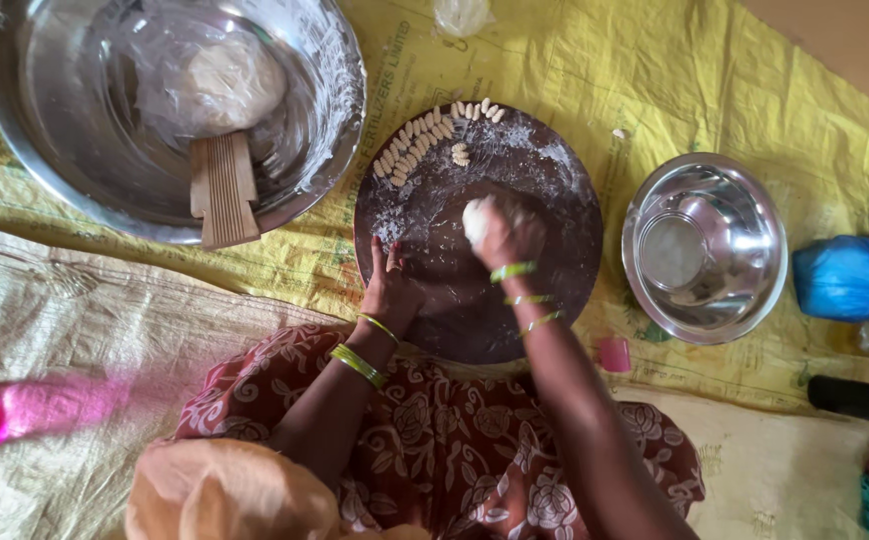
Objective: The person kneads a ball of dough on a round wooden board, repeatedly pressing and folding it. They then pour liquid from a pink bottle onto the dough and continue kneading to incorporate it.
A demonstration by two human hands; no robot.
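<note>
Dark brown and dusted with white flour, a round wooden board [555, 240] lies on a yellow woven sheet [655, 90] in front of a seated person in a maroon floral garment. The person's right hand [508, 235] is closed around a pale lump of dough [477, 218], pressing it down near the middle of the board; only the left part of the lump shows past the fingers. The left hand [391, 288] lies flat and released on the near left edge of the board, fingers spread, holding nothing. Green and gold bangles sit on both wrists.

Along the far left rim of the board runs a curved row of small shaped dough pieces [417, 145], with a few more lying just inside the row.

Far left stands a large steel basin [45, 150], its inner wall smeared with flour. Inside it a bigger ball of dough [230, 80] rests under what looks like clear plastic film, though the view is soft there, and a ridged wooden paddle [225, 190] leans at the basin's near rim. To the right of the board sits a smaller steel bowl [745, 220] with a smaller steel cup inside. A blue plastic bag [850, 278] lies at the right edge, and a small pink cup [615, 354] stands just beside the board's near right rim.
</note>
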